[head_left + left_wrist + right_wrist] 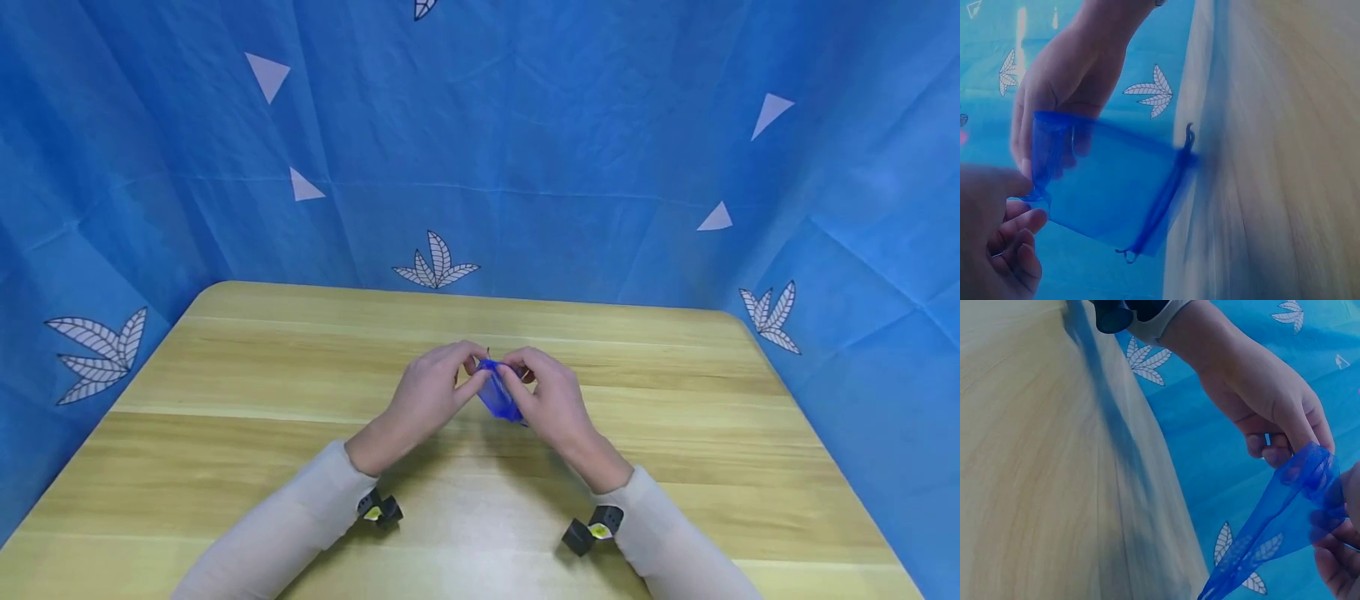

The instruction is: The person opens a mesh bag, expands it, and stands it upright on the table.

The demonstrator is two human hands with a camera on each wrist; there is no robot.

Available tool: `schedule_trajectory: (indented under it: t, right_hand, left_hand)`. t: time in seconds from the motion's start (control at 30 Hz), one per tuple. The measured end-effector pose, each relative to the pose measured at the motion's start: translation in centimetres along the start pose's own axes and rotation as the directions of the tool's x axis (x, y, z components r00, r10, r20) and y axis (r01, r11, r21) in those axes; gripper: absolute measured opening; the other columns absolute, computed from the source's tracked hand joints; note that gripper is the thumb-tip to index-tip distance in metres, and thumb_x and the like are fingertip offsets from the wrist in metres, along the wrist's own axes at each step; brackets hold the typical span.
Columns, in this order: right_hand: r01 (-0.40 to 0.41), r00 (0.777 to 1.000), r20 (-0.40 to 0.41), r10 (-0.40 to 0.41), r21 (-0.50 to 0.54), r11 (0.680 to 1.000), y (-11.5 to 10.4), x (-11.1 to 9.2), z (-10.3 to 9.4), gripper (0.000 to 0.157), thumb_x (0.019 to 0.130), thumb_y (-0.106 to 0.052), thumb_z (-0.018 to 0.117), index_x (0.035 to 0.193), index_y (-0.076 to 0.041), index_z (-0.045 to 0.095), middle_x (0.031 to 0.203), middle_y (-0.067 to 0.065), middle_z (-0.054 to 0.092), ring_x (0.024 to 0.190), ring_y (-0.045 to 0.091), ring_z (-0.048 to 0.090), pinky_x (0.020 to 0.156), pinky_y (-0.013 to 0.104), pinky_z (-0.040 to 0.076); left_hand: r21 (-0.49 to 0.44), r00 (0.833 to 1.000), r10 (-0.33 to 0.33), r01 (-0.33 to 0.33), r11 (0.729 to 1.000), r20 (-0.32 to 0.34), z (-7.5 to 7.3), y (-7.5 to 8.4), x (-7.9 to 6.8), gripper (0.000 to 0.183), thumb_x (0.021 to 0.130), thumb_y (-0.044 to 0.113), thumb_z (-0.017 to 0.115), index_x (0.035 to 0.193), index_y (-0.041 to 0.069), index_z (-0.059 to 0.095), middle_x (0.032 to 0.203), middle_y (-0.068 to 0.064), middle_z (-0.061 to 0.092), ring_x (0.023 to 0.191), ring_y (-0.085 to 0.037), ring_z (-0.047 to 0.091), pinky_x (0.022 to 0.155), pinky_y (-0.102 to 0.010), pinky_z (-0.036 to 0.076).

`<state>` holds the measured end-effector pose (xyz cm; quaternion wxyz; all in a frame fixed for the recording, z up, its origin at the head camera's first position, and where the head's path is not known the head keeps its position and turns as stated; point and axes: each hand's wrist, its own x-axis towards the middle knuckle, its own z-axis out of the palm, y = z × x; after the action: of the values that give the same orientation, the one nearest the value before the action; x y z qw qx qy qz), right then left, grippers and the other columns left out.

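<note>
A sheer blue drawstring pouch (495,398) hangs between the two hands above the table. My left hand (431,390) pinches its upper edge between thumb and fingers. On the other side my right hand (551,400) pinches the same upper edge, close to the left fingertips. In the left wrist view the pouch (1113,181) is spread flat, and its dark drawstring (1161,209) runs along the lower end, with a small loop at each side. Seen from the right wrist, the pouch (1266,515) looks narrow and folded, gathered at the fingers.
A light wood-grain table (225,467) lies beneath both hands. Blue cloth (525,125) with white leaf and triangle prints hangs behind it and at both sides. Each wrist carries a small black camera, on the left (381,508) and on the right (592,531).
</note>
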<state>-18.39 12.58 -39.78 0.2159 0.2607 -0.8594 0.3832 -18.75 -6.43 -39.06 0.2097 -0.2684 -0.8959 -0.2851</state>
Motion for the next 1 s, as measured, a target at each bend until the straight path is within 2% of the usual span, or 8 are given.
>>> schedule_trajectory:
  t: [0.17, 0.3, 0.5, 0.67, 0.87, 1.0]
  right_hand:
    - [-0.060, 0.998, 0.014, 0.059, 0.010, 0.998, -0.2, -0.1, -0.1, 0.004, 0.096, -0.014, 0.064, 0.096, -0.010, 0.065, 0.080, -0.004, 0.066, 0.071, 0.009, 0.061, 0.068, 0.030, 0.054]
    - [-0.096, 0.995, 0.038, 0.096, 0.013, 0.995, -0.3, 0.1, -0.3, 0.005, 0.096, -0.015, 0.064, 0.098, -0.010, 0.064, 0.082, -0.004, 0.067, 0.073, 0.009, 0.062, 0.068, 0.028, 0.053]
    - [-0.127, 0.989, 0.081, 0.127, 0.002, 0.992, -0.6, 0.9, -1.0, 0.009, 0.097, -0.020, 0.063, 0.099, -0.011, 0.066, 0.084, -0.004, 0.066, 0.074, 0.010, 0.061, 0.067, 0.029, 0.052]
    - [-0.160, 0.982, 0.095, 0.162, -0.037, 0.987, -1.1, 1.2, -1.6, 0.006, 0.096, -0.017, 0.065, 0.096, -0.012, 0.067, 0.080, -0.005, 0.065, 0.068, 0.010, 0.059, 0.063, 0.030, 0.050]
    - [-0.148, 0.986, 0.077, 0.151, -0.035, 0.988, -1.5, 1.2, -1.8, 0.004, 0.093, -0.012, 0.068, 0.093, -0.010, 0.065, 0.078, -0.003, 0.065, 0.067, 0.010, 0.059, 0.061, 0.030, 0.050]
    - [-0.118, 0.992, 0.049, 0.119, -0.019, 0.993, -1.4, 1.0, -1.5, 0.005, 0.092, -0.010, 0.070, 0.094, -0.010, 0.065, 0.079, -0.003, 0.065, 0.067, 0.010, 0.059, 0.061, 0.029, 0.050]
  left_hand:
    - [-0.039, 0.999, -0.041, 0.042, 0.998, 0.018, 0.1, 0.2, 0.2, 0.015, 0.095, 0.025, 0.067, 0.104, 0.013, 0.070, 0.087, 0.007, 0.066, 0.068, -0.007, 0.053, 0.059, -0.023, 0.045]
    - [-0.043, 0.997, -0.064, 0.065, 0.997, 0.034, -0.1, 0.6, 0.5, 0.015, 0.094, 0.023, 0.067, 0.103, 0.013, 0.074, 0.090, 0.005, 0.068, 0.072, -0.009, 0.056, 0.061, -0.024, 0.046]
    - [-0.036, 0.993, -0.096, 0.098, 0.994, 0.071, -0.6, 1.1, 1.5, 0.015, 0.094, 0.022, 0.068, 0.105, 0.014, 0.075, 0.089, 0.003, 0.068, 0.068, -0.009, 0.054, 0.058, -0.024, 0.044]
    - [-0.068, 0.990, -0.109, 0.115, 0.991, 0.094, -1.1, 1.4, 1.7, 0.012, 0.093, 0.018, 0.070, 0.104, 0.013, 0.073, 0.086, 0.005, 0.067, 0.069, -0.008, 0.058, 0.058, -0.021, 0.047]
    - [-0.106, 0.990, -0.120, 0.128, 0.986, 0.079, -1.4, 1.4, 1.5, 0.010, 0.092, 0.017, 0.070, 0.100, 0.013, 0.072, 0.084, 0.005, 0.067, 0.068, -0.007, 0.058, 0.059, -0.022, 0.048]
    - [-0.133, 0.986, -0.146, 0.155, 0.979, 0.077, -1.0, 1.3, 1.3, 0.014, 0.095, 0.023, 0.067, 0.104, 0.013, 0.071, 0.083, 0.006, 0.065, 0.070, -0.008, 0.057, 0.061, -0.023, 0.048]
